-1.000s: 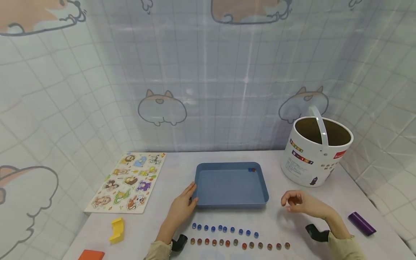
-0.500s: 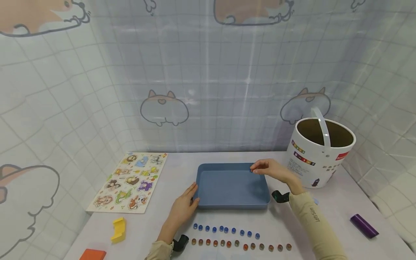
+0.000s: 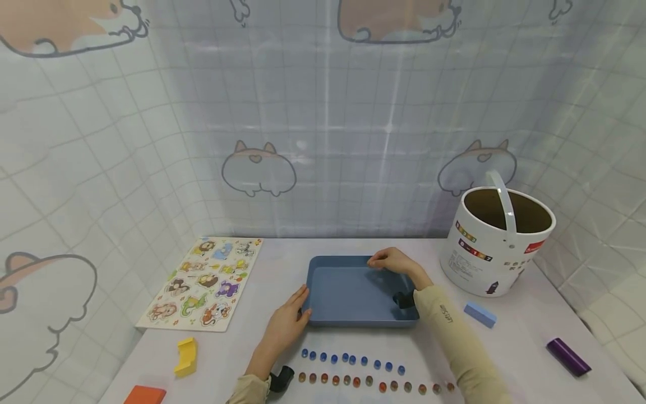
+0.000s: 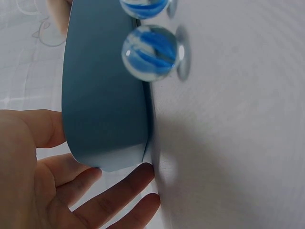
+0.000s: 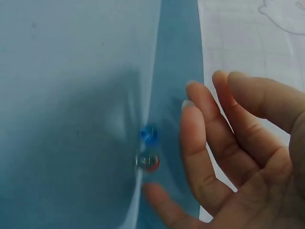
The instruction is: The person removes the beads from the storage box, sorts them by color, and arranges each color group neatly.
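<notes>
A shallow blue tray (image 3: 363,324) lies on the table. My left hand (image 3: 284,325) rests against its left side, fingers straight, with the thumb by the front left corner. In the left wrist view, fingers and thumb touch the tray wall (image 4: 105,95). My right hand (image 3: 398,262) is over the tray's back right part, fingers loosely bent, holding nothing. In the right wrist view, a blue marble (image 5: 149,135) and a clear marble with red (image 5: 149,162) sit along the tray's inner wall beside the fingers. In the head view the hand hides them.
A row of blue marbles (image 3: 351,361) and a row of brownish and red marbles (image 3: 346,380) lie before the tray. An animal puzzle board (image 3: 202,286) and yellow block (image 3: 186,357) are left. Right stand a white bucket (image 3: 484,264), light-blue block (image 3: 480,315) and purple block (image 3: 568,357).
My right hand has moved from right of the tray to over its back right corner, then further left inside it. The light-blue block has come into sight. My left hand has stayed in place.
</notes>
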Action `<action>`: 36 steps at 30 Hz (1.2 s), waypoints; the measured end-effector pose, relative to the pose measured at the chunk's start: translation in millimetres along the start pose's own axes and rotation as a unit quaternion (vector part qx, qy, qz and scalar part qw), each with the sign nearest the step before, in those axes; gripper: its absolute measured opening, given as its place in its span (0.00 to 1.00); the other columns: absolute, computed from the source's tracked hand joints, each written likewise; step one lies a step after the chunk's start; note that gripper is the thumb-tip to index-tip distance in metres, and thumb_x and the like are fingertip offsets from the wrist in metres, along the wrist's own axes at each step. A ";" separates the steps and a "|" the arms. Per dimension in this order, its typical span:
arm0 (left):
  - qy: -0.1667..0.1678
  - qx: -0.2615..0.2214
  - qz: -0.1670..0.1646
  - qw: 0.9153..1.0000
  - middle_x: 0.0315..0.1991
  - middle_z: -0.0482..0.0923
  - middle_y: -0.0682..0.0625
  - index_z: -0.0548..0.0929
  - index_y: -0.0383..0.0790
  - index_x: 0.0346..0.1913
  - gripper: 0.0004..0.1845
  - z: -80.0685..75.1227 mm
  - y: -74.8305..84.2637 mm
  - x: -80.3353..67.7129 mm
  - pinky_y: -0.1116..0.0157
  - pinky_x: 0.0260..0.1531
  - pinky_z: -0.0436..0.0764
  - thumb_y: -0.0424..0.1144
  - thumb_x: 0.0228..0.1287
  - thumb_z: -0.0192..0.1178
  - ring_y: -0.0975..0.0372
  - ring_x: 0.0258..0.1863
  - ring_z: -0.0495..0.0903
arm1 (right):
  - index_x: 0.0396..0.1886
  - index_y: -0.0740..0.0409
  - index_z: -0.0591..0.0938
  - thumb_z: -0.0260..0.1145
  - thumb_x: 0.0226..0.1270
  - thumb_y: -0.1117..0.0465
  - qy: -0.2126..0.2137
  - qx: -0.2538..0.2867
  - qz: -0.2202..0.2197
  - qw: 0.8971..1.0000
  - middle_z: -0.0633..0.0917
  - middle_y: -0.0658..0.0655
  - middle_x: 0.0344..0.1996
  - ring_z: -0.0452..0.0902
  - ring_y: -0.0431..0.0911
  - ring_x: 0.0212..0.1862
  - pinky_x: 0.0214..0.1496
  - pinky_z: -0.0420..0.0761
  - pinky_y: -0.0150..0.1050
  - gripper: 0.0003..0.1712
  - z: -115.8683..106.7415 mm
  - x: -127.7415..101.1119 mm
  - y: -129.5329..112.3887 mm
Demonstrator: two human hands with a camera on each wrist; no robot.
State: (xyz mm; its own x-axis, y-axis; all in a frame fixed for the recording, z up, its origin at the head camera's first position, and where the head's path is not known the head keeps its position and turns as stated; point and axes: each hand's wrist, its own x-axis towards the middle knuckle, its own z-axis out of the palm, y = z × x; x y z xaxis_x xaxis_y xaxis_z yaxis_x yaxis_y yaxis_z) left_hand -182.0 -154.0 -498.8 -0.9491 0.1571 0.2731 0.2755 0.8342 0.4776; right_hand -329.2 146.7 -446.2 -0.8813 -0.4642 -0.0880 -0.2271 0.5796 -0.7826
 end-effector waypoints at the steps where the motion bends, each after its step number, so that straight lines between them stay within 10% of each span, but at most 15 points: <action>1: -0.002 0.000 -0.001 1.000 0.70 0.67 0.42 0.70 0.32 0.67 0.29 -0.2 -0.3 -0.5 0.50 0.62 0.74 0.40 0.66 0.59 0.48 0.66 0.71 | 0.51 0.65 0.83 0.60 0.71 0.58 0.005 0.008 0.004 1.000 0.86 0.62 0.46 0.82 0.56 0.48 0.55 0.81 0.50 0.17 2.6 1.5 -2.0; 17: -0.008 -0.003 -0.004 1.000 0.70 0.67 0.42 0.70 0.32 0.67 0.29 1.8 -6.7 -5.4 0.51 0.61 0.75 0.40 0.66 0.60 0.48 0.66 0.71 | 0.44 0.63 0.87 0.67 0.64 0.63 0.072 0.069 0.058 0.993 0.88 0.61 0.39 0.84 0.44 0.35 0.37 0.86 0.37 0.11 92.0 48.8 -34.0; 36: -0.007 -0.013 -0.001 1.000 0.71 0.67 0.44 0.71 0.33 0.67 0.29 0.3 -5.1 0.1 0.50 0.60 0.76 0.40 0.66 0.60 0.49 0.66 0.72 | 0.34 0.61 0.89 0.77 0.49 0.67 0.161 -0.038 -0.004 0.986 0.89 0.57 0.31 0.83 0.47 0.33 0.34 0.82 0.35 0.10 143.6 70.9 -68.5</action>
State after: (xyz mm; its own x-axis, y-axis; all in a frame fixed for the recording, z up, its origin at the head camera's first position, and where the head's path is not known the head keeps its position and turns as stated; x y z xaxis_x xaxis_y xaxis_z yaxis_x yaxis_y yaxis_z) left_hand -183.5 -158.1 -501.4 -0.9518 0.1634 0.2595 0.2771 0.8207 0.4997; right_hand -316.6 -22.1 -487.4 -0.9622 -0.2404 0.1277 -0.2549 0.6310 -0.7327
